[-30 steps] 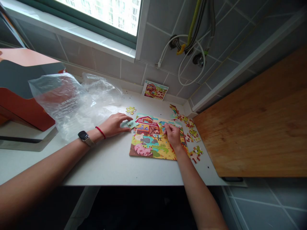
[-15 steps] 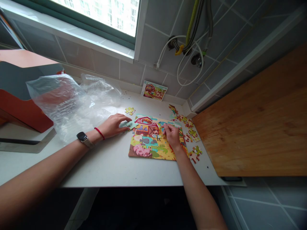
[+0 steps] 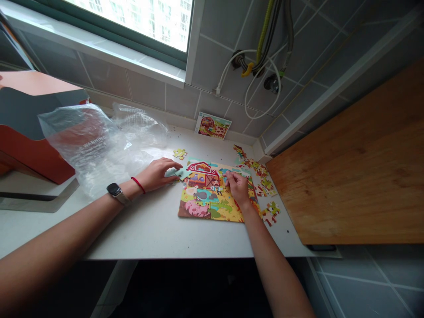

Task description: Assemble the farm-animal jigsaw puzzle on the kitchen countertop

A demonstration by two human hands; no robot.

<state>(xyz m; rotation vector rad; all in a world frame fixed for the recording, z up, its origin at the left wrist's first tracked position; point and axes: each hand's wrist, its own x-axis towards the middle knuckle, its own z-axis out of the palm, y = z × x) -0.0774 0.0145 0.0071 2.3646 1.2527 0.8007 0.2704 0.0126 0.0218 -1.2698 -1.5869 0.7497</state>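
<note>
Toward the middle of the worktop [image 3: 142,234], a farm jigsaw puzzle [image 3: 212,198] is lying flat. The left hand [image 3: 159,174] is holding a blue piece [image 3: 180,173] at its top left corner, and the right hand [image 3: 236,187] is pressing on it with curled fingers.

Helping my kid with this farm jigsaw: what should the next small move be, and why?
Probably push the pale teal jigsaw piece rightward with the left hand until it seats against the farm puzzle. The left fingertips are already at that piece, which sits at the puzzle's upper-left edge, and the right hand lies on the puzzle and could steady it.
</note>
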